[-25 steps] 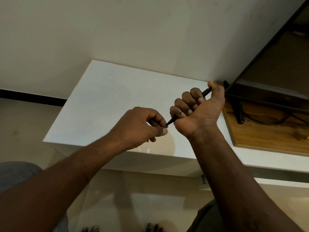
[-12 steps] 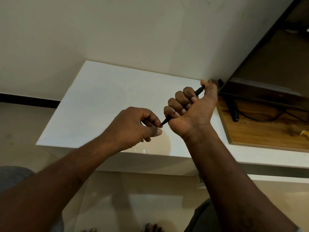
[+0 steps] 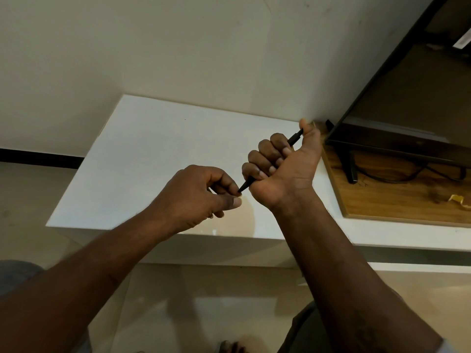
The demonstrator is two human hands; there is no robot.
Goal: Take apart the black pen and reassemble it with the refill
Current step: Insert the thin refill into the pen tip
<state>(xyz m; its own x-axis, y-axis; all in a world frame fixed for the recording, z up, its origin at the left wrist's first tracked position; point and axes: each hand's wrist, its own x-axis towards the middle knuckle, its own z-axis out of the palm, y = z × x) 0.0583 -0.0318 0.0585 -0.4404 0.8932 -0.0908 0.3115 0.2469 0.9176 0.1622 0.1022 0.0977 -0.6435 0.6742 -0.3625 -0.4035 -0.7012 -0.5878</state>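
**Your right hand (image 3: 283, 169) fists the black pen (image 3: 246, 185); your left hand (image 3: 201, 197) nips its point**

Your right hand is closed tight round the barrel, palm turned towards you, above the near edge of the white bench (image 3: 153, 154). That fist hides most of the pen. Only the tapered point shows below your little finger, and a short stub shows at the far end, where your thumb lies against it. Whether the barrel's parts are joined cannot be told.

Your left hand meets the point with forefinger and thumb drawn together on it, the other fingers curled under. It is hard to make out whether the tip sits between the pads or only touches the forefinger.

At the bench's right end a wooden board (image 3: 397, 200) carries a dark screen (image 3: 407, 103), cut off by the frame, and a cable (image 3: 397, 178).
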